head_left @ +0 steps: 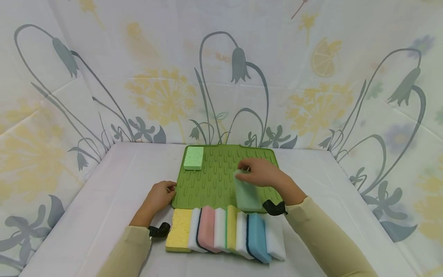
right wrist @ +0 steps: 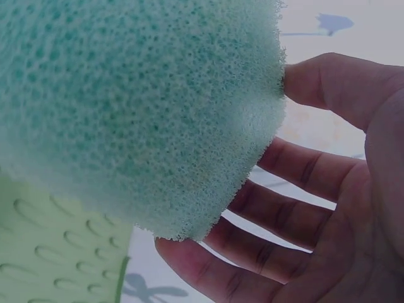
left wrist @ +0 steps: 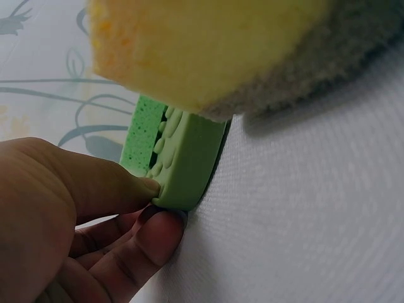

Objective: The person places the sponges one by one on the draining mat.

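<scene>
While its lower end hangs over the right part of the mat (head_left: 214, 182), near the near edge, the teal sponge (head_left: 247, 194) is held by its upper end in the right hand (head_left: 263, 173). In the right wrist view the thumb sets against one edge and the fingertips spread along the opposite side, a light pinch with a gap under the palm. Whether the lower end touches the mat I cannot tell.

The open pores suggest something very light and soft, likely to squash under a hard squeeze and to bend if held at one end only. It should not slip, its face being rough, nor break, though corners could tear if tugged. Its two long edges look the best hold, with gentle pressure.

The left hand (head_left: 160, 197) pinches the mat's left edge, thumb on top and a finger below. The green sponge (head_left: 194, 157) lies flat in the mat's far left corner. Just before the near edge stands a row of others: yellow (head_left: 179, 230), pink (head_left: 209, 229) and blue (head_left: 258, 237) ones, with white (head_left: 275, 237) between and at the right end.
</scene>
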`<state>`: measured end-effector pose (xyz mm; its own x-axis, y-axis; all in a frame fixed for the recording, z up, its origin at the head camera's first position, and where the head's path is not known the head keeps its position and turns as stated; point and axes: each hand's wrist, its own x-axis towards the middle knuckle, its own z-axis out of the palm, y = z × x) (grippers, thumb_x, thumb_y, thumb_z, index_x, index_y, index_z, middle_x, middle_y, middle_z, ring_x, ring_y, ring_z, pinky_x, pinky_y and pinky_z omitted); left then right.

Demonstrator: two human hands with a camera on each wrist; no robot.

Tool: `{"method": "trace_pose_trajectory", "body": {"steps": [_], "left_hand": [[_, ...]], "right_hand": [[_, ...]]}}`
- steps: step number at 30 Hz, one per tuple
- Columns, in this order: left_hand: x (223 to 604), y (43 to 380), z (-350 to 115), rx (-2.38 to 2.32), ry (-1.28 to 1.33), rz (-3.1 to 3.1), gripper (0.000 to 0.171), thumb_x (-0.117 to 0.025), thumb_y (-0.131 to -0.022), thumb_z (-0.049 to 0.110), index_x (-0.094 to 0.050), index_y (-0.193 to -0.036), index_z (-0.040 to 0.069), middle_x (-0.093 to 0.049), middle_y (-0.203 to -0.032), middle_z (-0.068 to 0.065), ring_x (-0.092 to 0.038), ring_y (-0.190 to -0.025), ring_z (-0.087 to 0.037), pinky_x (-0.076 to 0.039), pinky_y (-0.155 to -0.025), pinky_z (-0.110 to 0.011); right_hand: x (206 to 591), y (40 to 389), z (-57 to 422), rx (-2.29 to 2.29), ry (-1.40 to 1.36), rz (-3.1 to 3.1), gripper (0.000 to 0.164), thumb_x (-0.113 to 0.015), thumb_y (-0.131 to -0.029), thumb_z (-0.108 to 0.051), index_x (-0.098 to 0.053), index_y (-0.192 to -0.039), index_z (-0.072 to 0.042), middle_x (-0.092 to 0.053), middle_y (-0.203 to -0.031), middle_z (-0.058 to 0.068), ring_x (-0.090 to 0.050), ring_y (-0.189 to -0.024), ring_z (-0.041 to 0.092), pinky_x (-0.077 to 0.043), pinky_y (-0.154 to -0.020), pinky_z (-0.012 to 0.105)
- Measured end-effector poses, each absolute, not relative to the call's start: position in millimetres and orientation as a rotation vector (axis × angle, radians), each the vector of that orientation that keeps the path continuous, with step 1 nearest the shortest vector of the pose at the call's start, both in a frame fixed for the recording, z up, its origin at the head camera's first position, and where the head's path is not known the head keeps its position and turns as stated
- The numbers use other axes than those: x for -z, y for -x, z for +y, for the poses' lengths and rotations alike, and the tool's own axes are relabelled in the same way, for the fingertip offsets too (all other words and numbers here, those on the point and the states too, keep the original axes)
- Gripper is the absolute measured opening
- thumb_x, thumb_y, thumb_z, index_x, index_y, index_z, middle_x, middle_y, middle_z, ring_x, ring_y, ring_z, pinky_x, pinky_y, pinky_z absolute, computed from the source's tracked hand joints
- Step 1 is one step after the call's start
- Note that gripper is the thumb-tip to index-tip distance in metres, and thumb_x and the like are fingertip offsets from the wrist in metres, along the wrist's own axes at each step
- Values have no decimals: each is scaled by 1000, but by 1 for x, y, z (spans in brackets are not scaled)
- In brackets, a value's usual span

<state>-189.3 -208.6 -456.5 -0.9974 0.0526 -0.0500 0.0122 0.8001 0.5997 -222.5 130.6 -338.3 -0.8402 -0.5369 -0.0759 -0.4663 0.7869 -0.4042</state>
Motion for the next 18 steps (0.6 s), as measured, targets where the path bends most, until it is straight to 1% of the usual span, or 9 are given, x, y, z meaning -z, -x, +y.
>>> {"method": "trace_pose_trajectory", "body": {"steps": [8, 14, 18], "left_hand": [[458, 191, -209, -965, -61, 2931, 36, -59, -92, 9, -62, -126, -4, -67, -107, -15, -64, -93, -24, -52, -68, -32], [457, 191, -209, -961, -59, 2933, 36, -59, -93, 10, -61, -126, -4, -67, -107, -15, -64, -92, -24, -52, -68, -32], [457, 190, -209, -967, -60, 2931, 36, -59, -92, 10, -61, -125, -4, -67, -107, -15, -65, -93, -24, -53, -69, -33]], "right_hand": [[334, 233, 113, 544, 785, 2776, 33, -59, -93, -43, -64, -115, -18, -66, -113, 4, -63, -95, 17, -51, -77, 35], [331, 240, 96, 523, 803, 2771, 36, -58, -94, -43, -62, -118, -17, -65, -121, 6, -62, -106, 21, -51, -86, 39], [328, 244, 84, 534, 785, 2763, 37, -58, -94, -43, -62, -118, -16, -64, -123, 6, -62, -106, 21, -51, -87, 39]]}}
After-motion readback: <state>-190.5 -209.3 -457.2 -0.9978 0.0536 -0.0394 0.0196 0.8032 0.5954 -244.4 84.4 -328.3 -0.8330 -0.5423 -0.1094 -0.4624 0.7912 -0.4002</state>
